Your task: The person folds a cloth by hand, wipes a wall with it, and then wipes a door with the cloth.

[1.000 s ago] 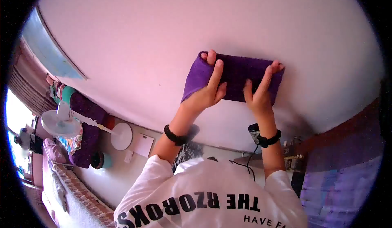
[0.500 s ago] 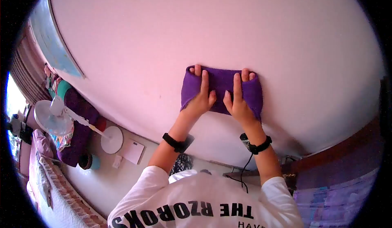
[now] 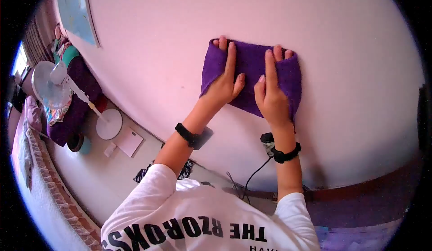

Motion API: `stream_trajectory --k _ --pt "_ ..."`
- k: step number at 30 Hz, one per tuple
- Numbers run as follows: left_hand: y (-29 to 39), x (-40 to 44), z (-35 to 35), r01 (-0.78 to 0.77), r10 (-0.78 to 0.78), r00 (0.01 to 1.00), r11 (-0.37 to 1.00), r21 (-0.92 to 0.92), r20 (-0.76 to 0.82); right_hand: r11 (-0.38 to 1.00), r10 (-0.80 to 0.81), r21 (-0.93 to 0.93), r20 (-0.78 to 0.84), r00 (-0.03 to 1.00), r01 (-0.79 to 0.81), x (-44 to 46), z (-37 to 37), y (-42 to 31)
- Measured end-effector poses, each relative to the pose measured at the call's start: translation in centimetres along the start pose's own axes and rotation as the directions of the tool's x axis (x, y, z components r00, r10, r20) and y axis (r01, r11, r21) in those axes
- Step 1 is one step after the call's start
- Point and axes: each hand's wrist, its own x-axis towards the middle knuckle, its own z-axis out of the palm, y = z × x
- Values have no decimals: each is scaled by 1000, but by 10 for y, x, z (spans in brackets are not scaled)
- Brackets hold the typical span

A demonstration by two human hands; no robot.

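A purple cloth is spread against the pale wall, its two side ends folded over my outer fingers. My left hand holds the left end, with the index finger stretched up over the cloth and the thumb pointing inward. At the right end, my right hand grips in the same way, its index finger and thumb lying on top. Fingertips of both hands poke out at the cloth's upper edge. The rest of the outer fingers is hidden under the folds.
Black straps with small devices circle both wrists; a black cable hangs near the right one. To the left are a white standing fan, a flat white scale-like panel, a pot and a bed. A framed picture hangs upper left.
Both hands and the purple cloth have moved up in view, the right hand slightly to the right. The cloth now tilts down toward the right. The camera view has shifted too.
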Motion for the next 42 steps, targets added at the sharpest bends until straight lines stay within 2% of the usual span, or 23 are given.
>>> stream_trajectory --k 1,2,4,6,8,12,16,17,18,20,21,24,26,27,28,29,32,34,36,42 --pt "-5 -5 3 16 -17 1000 999 -49 -17 994 -22 -105 49 999 27 2 4 -1" --pt "-10 -10 6 13 -14 1000 999 -45 -21 994 -26 -104 44 999 31 2 7 -2" --pt "-15 -21 4 23 -24 999 999 -35 -41 982 -62 -166 176 983 91 -3 8 -7" --pt "-17 -31 4 74 -74 997 997 -19 0 984 -74 -150 174 982 100 -6 16 -10" --pt "-19 -39 5 133 -134 991 990 -39 -28 992 -96 -62 187 978 109 -7 20 -13" --pt "-24 -56 1 194 -194 981 981 -31 13 989 -122 -56 230 965 139 -11 29 -18" --pt "-13 -47 -12 231 -228 971 972 -33 66 988 -142 -39 202 969 153 -15 25 -14" --pt "-9 -43 -16 222 -221 973 975 -4 68 992 -127 24 181 975 124 -18 23 -11" --pt "-6 -38 -18 209 -210 975 978 24 71 992 -109 86 157 982 96 -18 20 -11" --pt "2 -28 -20 133 -134 989 991 22 68 995 -92 47 124 988 87 -15 1 -12" --pt "7 -22 -19 68 -69 996 997 22 61 999 -53 -1 84 995 54 -16 -8 -12" --pt "31 1 -7 3 4 990 998 -55 138 996 36 -79 27 999 -33 -26 -31 -1" --pt "47 4 2 -64 86 980 990 -125 180 974 109 -190 -78 991 -122 -34 -52 -1" --pt "58 7 6 -143 166 966 982 -124 197 957 134 -246 -104 986 -156 -42 -62 4" --pt "69 13 12 -221 243 947 968 -123 212 949 132 -271 -119 984 -160 -46 -73 10" --pt "83 18 14 -237 254 956 963 -127 145 932 166 -303 -128 978 -198 -53 -82 15" --pt "93 26 31 -306 335 926 936 -171 175 878 223 -410 -104 969 -246 -64 -88 28" --pt "92 21 36 -311 340 924 935 -173 176 836 252 -483 -85 964 -261 -67 -90 26" --pt "89 20 37 -317 338 930 936 -151 145 843 257 -468 -83 963 -265 -63 -87 24" --pt "69 9 38 -299 324 928 942 -150 185 837 275 -473 -71 959 -275 -69 -63 24"
